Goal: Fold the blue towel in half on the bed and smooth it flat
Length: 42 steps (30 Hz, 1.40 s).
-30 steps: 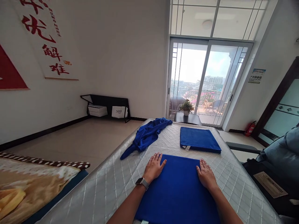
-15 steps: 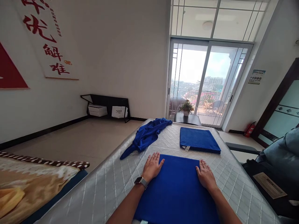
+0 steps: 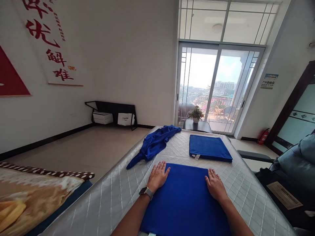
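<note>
A folded blue towel (image 3: pixel 185 196) lies flat on the quilted grey mattress (image 3: pixel 115 193) in front of me. My left hand (image 3: pixel 157 176), with a watch on its wrist, rests flat and open on the towel's far left corner. My right hand (image 3: pixel 215 185) lies flat and open on the far right corner. Beyond them sits a second folded blue towel (image 3: pixel 209 148) with a white tag. A crumpled blue towel (image 3: pixel 155 142) lies at the far left of the mattress, hanging over its edge.
A patterned brown and yellow cloth (image 3: pixel 31 193) covers a surface at the lower left. A dark armchair (image 3: pixel 292 177) stands to the right. A small black table with a potted plant (image 3: pixel 196 113) stands by the glass sliding door. A red fire extinguisher (image 3: pixel 262 135) stands by the right wall.
Both hands have slid slightly left and toward me along the towel's far edge. The view has shifted a little downward.
</note>
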{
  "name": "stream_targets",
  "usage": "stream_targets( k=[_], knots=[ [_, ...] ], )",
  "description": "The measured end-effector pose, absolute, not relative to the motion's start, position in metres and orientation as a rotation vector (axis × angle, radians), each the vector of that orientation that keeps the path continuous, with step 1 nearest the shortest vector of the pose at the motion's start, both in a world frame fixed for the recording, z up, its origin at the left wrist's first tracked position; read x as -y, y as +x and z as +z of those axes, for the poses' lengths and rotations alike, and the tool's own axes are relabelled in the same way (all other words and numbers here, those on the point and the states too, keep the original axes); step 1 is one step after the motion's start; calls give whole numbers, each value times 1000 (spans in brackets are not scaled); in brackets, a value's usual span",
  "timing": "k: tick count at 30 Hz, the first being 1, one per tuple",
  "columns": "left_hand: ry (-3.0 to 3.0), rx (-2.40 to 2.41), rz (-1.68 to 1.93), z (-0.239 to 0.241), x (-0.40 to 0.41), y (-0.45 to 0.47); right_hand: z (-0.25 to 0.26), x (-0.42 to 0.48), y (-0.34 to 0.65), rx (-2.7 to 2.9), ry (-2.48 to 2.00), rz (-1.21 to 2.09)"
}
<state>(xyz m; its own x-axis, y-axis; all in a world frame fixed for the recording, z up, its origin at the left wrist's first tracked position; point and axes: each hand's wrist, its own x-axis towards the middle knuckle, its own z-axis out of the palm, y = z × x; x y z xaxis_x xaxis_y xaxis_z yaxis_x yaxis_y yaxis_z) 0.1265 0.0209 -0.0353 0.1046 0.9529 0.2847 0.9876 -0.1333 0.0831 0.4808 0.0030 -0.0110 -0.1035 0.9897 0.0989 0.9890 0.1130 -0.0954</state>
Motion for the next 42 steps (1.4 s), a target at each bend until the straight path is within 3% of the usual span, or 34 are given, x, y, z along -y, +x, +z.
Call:
stream_targets(
  k=[17, 26, 29, 37, 42],
  knots=[
    [-2257, 2070, -299, -31, -21, 130, -7, -3, 481, 2217, -2041, 148],
    [-2131, 2281, -180, 4, -24, 142, -6, 0, 479, 2186, -2020, 143],
    [-2077, 2218, -293, 13, -21, 171, -7, 0, 478, 2176, -2018, 136],
    [-2722, 1397, -674, 2, 4, 335, -11, 3, 483, 2256, -1984, 62],
    [-2809, 1425, -830, -11, 0, 374, -16, 4, 487, 2345, -1954, 10]
  ],
)
